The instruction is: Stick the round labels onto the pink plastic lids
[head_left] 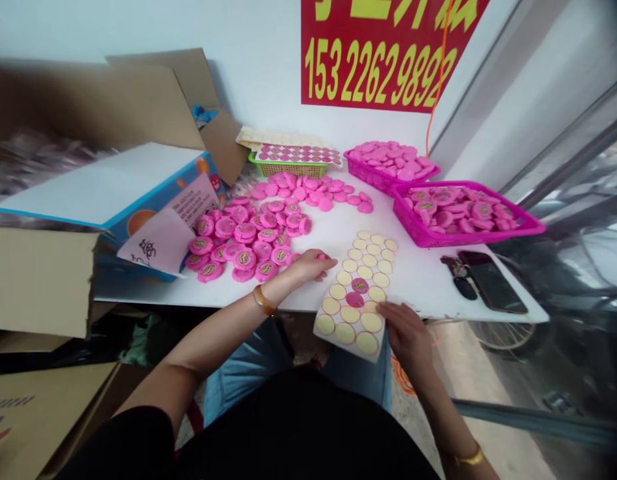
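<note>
My left hand (pixel 308 267) rests on the white table (pixel 418 280) with its fingertips curled on a small pink disc, mostly hidden. Beside it lies a heap of pink round discs (pixel 248 237) with yellow-green printed labels. My right hand (pixel 407 338) grips the lower right edge of a white sticker sheet (pixel 338 333) that overhangs the table's front edge. The sheet carries rows of round cream stickers (pixel 367 343), and a pink disc (pixel 359 285) sits on one of them. An arc of unlabelled pink discs (pixel 308 191) lies farther back.
A magenta basket (pixel 488 230) and a pink basket (pixel 373 179) hold discs at the back right. A green basket (pixel 288 169) stands behind. A phone (pixel 492 281) and keys (pixel 461 277) lie right. A blue box (pixel 158 193) and cardboard flaps (pixel 38 280) crowd the left.
</note>
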Available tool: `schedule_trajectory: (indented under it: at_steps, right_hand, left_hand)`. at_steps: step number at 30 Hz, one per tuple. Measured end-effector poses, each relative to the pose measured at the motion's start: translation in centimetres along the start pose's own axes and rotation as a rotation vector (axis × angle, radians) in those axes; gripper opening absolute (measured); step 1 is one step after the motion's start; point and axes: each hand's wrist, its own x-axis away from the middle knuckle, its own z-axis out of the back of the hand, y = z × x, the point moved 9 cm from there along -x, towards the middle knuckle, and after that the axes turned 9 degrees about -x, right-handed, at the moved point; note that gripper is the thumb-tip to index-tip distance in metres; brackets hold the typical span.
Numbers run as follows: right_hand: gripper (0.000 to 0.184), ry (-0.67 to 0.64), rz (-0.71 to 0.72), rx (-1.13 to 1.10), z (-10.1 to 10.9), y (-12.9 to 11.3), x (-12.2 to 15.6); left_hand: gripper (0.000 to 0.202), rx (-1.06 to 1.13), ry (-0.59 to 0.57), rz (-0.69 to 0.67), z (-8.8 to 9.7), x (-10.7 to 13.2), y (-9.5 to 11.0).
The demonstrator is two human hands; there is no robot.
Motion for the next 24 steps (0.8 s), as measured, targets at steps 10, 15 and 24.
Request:
schedule_trajectory:
  at_steps: [10, 15, 24]
  right_hand:
    - [0.03, 0.083, -0.062, -0.195, 2.5, -0.5, -1.8]
    - [0.033, 0.028, -0.144, -0.314, 2.9, 0.2, -5.2]
    - [0.028, 0.282, -0.252, -0.357, 1.2, -0.4, -10.7]
  left_hand:
    - [0.037, 0.378, -0.675, 0.218, -7.7, 2.5, 0.5]
    - [0.041, 0.396, -0.489, 0.027, -6.9, 1.3, 2.4]
    - [0.035, 0.268, -0.358, -0.189, -5.4, 1.8, 4.1]
